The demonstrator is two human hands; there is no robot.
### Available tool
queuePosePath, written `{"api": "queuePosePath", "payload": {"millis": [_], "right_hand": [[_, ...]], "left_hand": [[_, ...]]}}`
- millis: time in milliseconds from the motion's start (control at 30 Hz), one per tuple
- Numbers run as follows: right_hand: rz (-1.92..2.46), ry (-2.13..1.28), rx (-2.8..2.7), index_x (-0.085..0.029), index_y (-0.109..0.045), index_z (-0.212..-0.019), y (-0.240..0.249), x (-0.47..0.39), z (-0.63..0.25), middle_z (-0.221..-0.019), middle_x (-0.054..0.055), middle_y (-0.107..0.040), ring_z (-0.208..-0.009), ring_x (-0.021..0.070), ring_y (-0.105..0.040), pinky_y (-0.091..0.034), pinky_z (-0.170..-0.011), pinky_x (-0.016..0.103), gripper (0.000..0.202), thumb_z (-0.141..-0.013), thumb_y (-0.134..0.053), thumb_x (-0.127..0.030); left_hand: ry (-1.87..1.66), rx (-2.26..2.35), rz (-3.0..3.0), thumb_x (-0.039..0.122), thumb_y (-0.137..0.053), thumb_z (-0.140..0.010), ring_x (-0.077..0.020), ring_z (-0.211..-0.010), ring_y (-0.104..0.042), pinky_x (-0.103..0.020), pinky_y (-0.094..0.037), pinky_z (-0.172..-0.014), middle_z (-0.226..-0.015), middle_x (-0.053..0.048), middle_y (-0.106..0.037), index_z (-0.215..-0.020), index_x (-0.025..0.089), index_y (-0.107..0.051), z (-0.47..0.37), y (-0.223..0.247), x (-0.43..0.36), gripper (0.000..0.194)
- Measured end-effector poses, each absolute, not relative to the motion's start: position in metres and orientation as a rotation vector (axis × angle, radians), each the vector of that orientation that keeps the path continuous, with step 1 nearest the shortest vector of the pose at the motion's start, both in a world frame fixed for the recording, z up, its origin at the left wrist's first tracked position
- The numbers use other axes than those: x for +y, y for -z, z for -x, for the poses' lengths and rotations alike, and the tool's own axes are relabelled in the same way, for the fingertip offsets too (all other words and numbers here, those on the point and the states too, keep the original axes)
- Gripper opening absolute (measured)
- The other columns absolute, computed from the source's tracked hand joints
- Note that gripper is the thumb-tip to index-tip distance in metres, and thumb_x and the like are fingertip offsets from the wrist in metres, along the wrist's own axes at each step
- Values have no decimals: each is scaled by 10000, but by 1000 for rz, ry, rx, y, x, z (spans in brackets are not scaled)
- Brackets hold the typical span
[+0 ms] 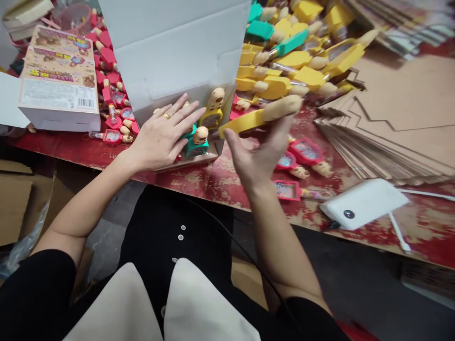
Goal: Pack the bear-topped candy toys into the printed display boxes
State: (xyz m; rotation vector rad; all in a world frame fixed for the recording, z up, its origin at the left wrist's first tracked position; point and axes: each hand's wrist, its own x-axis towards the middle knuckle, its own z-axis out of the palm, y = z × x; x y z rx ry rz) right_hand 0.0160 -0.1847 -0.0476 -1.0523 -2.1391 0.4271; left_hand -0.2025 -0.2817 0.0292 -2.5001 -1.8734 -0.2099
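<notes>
My right hand (254, 156) grips a yellow toy (245, 122) with a beige end, raised just right of an open box (229, 99); the hand is slightly blurred. Fingers spread, my left hand (159, 130) lies over the box's opening and touches toys or the rim; what is under the palm is hidden. Inside the box a green toy with a beige animal head (199, 142) stands at the front. Behind it is a yellow toy with a similar head (214, 111). The white lid (177, 42) stands up at the back.
A closed printed box (59, 90) stands at left beside heaped red toys (106, 57). Yellow and green toys (295, 61) pile up at the back right. Flat cardboard sheets (408, 113) are stacked at right, and a white power bank (366, 203) with cables lies near the table edge.
</notes>
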Motion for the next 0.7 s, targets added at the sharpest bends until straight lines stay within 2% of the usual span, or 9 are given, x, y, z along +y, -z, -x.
{"api": "queuePosePath", "payload": {"millis": [67,167,367,500,700], "right_hand": [[1161,-375,-2041,-189,-309,-1533,57,-189,-3,-1349,230,-482,-1263,396,-501,-457,-996,591,769,-942,-462,-657],[1213,-321,-2097,-187,-437,-1435,54,-184,-4,-1268,217,-527,-1219,391,-510,-457,-988,576,727,-909,-521,-681],[1190,-244,-2242,-180,-428,-1462,43,-179,-9,-1238,197,-541,-1186,372,-524,-476,-945,548,694,-968,-422,-667],[1229,-188,-2236,-213,-412,-1493,46,-183,-8,-1257,207,-543,-1185,379,-525,-481,-925,552,666,-993,-365,-650],[1215,-334,-2323,-239,-379,-1526,33,-191,-6,-1302,217,-540,-1232,398,-492,-481,-918,561,637,-1010,-318,-609]], "left_hand": [[237,-1861,2509,432,-343,-1027,-311,-1609,-180,-506,-251,-1253,-1697,-113,-277,-1642,204,-209,204,-28,-282,669],[271,-1843,2529,438,-350,-1027,-314,-1609,-178,-512,-241,-1259,-1699,-107,-274,-1644,216,-204,206,-26,-282,672],[248,-1898,2523,395,-358,-1010,-327,-1605,-188,-515,-237,-1256,-1700,-105,-272,-1637,203,-226,203,-31,-281,670],[234,-1907,2527,376,-372,-992,-331,-1603,-196,-514,-255,-1246,-1698,-100,-279,-1634,195,-244,199,-35,-280,680],[237,-1928,2524,370,-380,-971,-307,-1611,-180,-511,-256,-1259,-1711,-48,-252,-1647,236,-219,198,-37,-280,708]]}}
